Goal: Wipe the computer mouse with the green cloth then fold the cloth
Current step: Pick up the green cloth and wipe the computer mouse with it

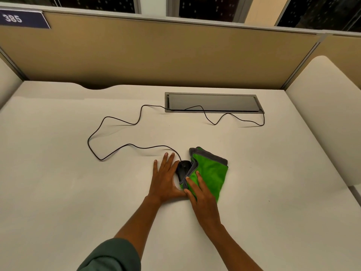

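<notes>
A black computer mouse (183, 168) lies on the white desk (78, 182) near the middle front. The green cloth (212, 171), edged in grey, lies bunched beside it on the right, with its left edge draped against the mouse's right side. My left hand (166, 178) rests flat against the mouse's left side, fingers spread, steadying it. My right hand (201, 194) lies on the near part of the cloth, with thumb and fingers pinching its left edge next to the mouse. The rear of the mouse is hidden by the cloth and my hands.
The mouse's black cable (109, 122) loops over the desk to the left and back to a grey cable hatch (213, 102) at the far centre. A tan partition (156, 55) closes the back. A white side panel (328, 124) stands on the right.
</notes>
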The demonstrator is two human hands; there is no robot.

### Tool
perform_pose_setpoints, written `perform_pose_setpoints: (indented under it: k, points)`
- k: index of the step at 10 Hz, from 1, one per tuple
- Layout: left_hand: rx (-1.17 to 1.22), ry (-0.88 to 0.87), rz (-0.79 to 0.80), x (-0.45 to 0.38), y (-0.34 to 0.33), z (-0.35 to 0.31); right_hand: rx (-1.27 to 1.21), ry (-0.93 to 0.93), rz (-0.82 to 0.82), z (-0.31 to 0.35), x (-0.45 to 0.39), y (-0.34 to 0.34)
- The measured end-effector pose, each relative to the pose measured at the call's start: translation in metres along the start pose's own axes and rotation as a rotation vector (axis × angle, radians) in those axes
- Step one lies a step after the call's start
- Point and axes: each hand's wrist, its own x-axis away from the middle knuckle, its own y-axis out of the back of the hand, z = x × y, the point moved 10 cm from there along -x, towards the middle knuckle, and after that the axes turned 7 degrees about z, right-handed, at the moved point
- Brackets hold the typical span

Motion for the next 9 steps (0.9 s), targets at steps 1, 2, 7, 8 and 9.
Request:
perform_pose_setpoints:
  k: [1, 2, 7, 8, 9]
  points:
    - [0.008, 0.004, -0.01, 0.0, 0.0, 0.0, -0.026, 0.077, 0.061, 0.001, 0.001, -0.004]
    - [0.004, 0.028, -0.005, -0.001, -0.001, 0.003, -0.027, 0.116, 0.017, 0.006, 0.002, 0.005]
    - [0.013, 0.043, 0.014, -0.002, -0.004, 0.005, -0.103, -0.009, 0.172, -0.02, -0.071, 0.008]
    - [0.016, 0.053, 0.024, -0.002, -0.003, 0.006, -0.079, 0.036, 0.277, -0.013, -0.093, 0.008]
    - [0.01, 0.061, 0.031, -0.002, -0.004, 0.006, -0.058, 0.037, 0.319, -0.012, -0.096, 0.007]
